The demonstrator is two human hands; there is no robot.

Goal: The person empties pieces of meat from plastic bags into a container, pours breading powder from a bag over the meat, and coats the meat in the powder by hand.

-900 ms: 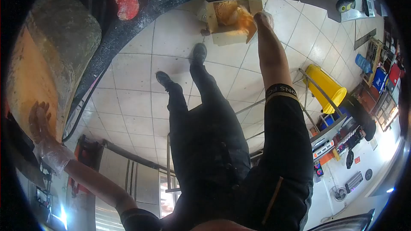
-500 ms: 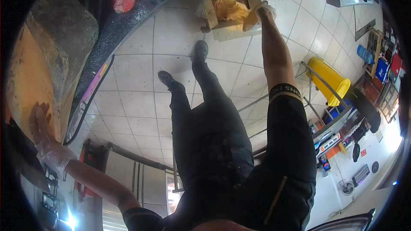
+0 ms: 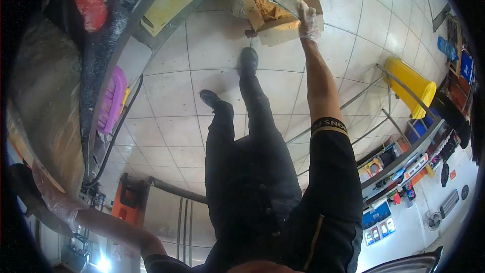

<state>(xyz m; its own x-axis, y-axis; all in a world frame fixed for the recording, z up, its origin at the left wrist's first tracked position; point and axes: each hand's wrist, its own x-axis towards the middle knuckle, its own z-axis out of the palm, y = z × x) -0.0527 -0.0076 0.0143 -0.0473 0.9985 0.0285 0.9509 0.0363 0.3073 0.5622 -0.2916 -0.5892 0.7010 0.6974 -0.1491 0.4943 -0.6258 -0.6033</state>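
My right hand, in a clear plastic glove, is closed on a flat pale scraper. It reaches over an open cardboard box on the floor, and the scraper's blade is above the orange, crumbly paste inside. At the far left, my gloved left hand is beside the lower edge of a large worn grey-brown slab. A strip of orange-tan surface shows along the slab's edge. The left fingers are dim and partly hidden, so their closure is unclear.
A dark, flour-dusted worktop curves along the left, with a red object on it. Below are a yellow board and a purple plastic piece. Metal rails and a yellow bin stand at right on the tiled floor.
The view has shifted, bringing the yellow board into sight. My right hand has turned the scraper over the box, showing its pale blade. My left fingers, earlier spread on the orange-tan surface, are now less visible.
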